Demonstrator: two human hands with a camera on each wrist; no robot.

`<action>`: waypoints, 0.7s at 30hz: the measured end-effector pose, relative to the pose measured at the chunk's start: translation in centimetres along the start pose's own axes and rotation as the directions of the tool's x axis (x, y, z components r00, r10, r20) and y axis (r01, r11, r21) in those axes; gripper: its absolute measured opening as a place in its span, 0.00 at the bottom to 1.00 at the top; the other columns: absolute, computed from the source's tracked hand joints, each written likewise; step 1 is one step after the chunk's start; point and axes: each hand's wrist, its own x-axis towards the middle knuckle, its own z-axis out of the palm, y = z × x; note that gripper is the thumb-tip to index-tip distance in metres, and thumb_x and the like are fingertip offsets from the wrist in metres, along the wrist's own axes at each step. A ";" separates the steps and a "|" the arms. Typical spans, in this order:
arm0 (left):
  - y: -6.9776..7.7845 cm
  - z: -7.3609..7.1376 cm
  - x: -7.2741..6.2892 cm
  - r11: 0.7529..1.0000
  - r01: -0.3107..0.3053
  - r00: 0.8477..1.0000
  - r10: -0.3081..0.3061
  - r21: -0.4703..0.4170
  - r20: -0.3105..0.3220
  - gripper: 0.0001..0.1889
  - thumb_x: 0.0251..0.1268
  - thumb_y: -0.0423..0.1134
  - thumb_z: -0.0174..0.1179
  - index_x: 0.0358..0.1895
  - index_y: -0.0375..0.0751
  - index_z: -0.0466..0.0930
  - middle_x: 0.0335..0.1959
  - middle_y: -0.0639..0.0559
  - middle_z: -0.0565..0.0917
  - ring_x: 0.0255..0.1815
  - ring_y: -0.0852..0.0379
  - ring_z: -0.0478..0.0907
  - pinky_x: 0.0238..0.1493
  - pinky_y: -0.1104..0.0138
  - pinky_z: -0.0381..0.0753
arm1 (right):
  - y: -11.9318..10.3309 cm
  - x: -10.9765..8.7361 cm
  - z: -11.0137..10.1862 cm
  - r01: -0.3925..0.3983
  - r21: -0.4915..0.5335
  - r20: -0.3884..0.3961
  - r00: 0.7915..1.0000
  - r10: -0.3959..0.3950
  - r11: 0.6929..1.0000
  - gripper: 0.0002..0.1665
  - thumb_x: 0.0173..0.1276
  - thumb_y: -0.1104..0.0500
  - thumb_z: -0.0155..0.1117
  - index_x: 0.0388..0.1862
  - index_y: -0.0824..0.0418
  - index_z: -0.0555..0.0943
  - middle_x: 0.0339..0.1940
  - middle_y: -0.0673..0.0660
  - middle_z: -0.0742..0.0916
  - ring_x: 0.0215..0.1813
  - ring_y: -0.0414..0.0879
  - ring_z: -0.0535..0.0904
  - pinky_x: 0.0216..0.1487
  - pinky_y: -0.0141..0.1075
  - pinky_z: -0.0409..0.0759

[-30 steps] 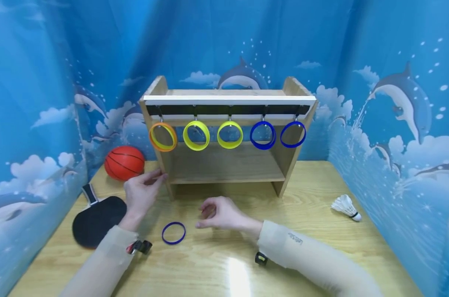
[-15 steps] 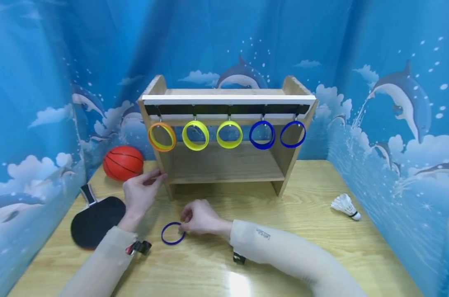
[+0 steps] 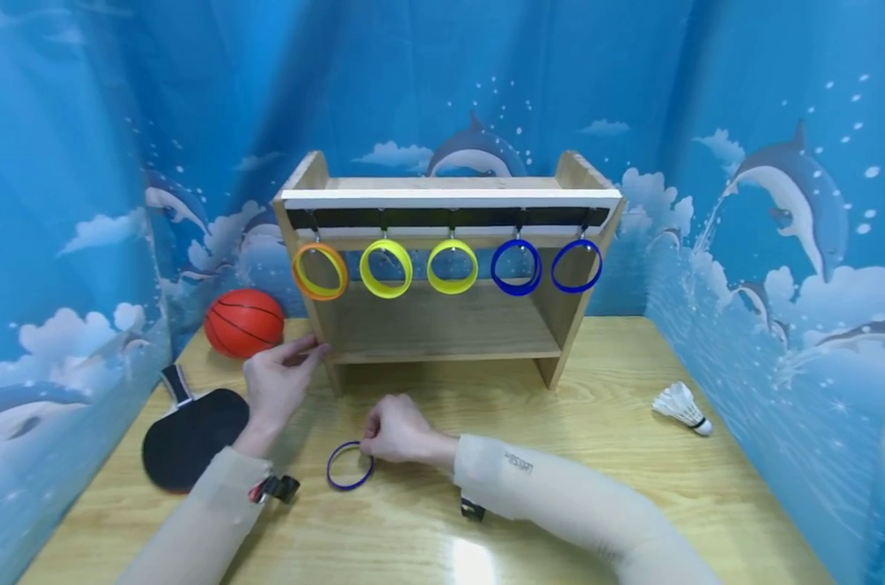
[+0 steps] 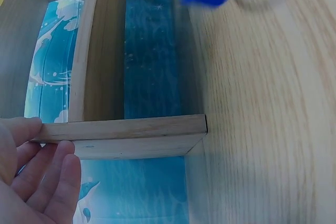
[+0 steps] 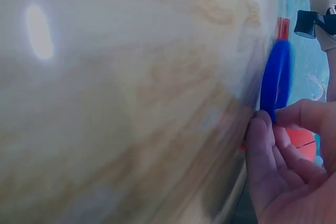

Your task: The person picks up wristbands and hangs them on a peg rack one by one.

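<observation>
My right hand pinches a thin blue ring by its right edge, low over the table in front of the shelf. In the right wrist view the same blue ring stands up from between thumb and fingertips. My left hand grips the front edge of the left side panel of a wooden shelf. Up close, the left wrist view has thumb and fingers on either side of that panel edge. From hooks along the shelf hang an orange-and-yellow ring, yellow rings and blue rings.
A red ball sits left of the shelf, with a black table tennis bat in front of it. At the right lies a white shuttlecock. Blue dolphin-print curtains enclose the wooden table.
My right hand has come in from the right and taken hold of the blue ring. The ring has shifted slightly right and nearer. The left hand has stayed on the shelf.
</observation>
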 end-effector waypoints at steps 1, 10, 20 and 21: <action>0.0 0.0 0.0 1.000 -0.004 1.000 0.004 0.005 -0.001 0.12 0.64 0.32 0.82 0.49 0.34 0.97 0.41 0.33 0.96 0.31 0.95 0.78 0.31 0.88 0.75 | -0.8 -0.6 -1.0 -0.009 0.018 0.010 1.000 0.009 1.000 0.09 0.61 0.53 0.82 0.24 0.42 0.90 0.22 0.36 0.87 0.30 0.34 0.79 0.39 0.27 0.79; -0.1 0.1 0.0 1.000 0.012 1.000 -0.012 -0.003 0.005 0.11 0.64 0.32 0.81 0.49 0.34 0.97 0.39 0.33 0.96 0.31 0.94 0.78 0.30 0.88 0.76 | -2.8 -3.3 -5.0 -0.037 0.176 0.014 0.999 0.035 0.984 0.09 0.61 0.57 0.84 0.24 0.51 0.90 0.22 0.43 0.90 0.24 0.30 0.76 0.33 0.23 0.77; -0.2 0.0 0.0 1.000 0.020 1.000 -0.020 -0.015 0.019 0.11 0.66 0.31 0.80 0.50 0.34 0.97 0.41 0.33 0.96 0.31 0.94 0.79 0.33 0.88 0.77 | -1.4 -4.8 -9.2 0.032 0.380 -0.039 0.999 -0.018 0.924 0.03 0.63 0.65 0.79 0.37 0.61 0.95 0.32 0.55 0.97 0.31 0.28 0.86 0.39 0.24 0.86; -0.2 0.0 0.0 1.000 0.018 1.000 -0.018 -0.016 0.019 0.11 0.67 0.31 0.80 0.50 0.34 0.97 0.41 0.33 0.96 0.32 0.94 0.79 0.33 0.88 0.77 | -1.3 -5.2 -9.9 0.038 0.400 -0.050 0.999 -0.019 0.916 0.04 0.64 0.65 0.79 0.38 0.62 0.94 0.33 0.56 0.97 0.32 0.29 0.87 0.39 0.25 0.87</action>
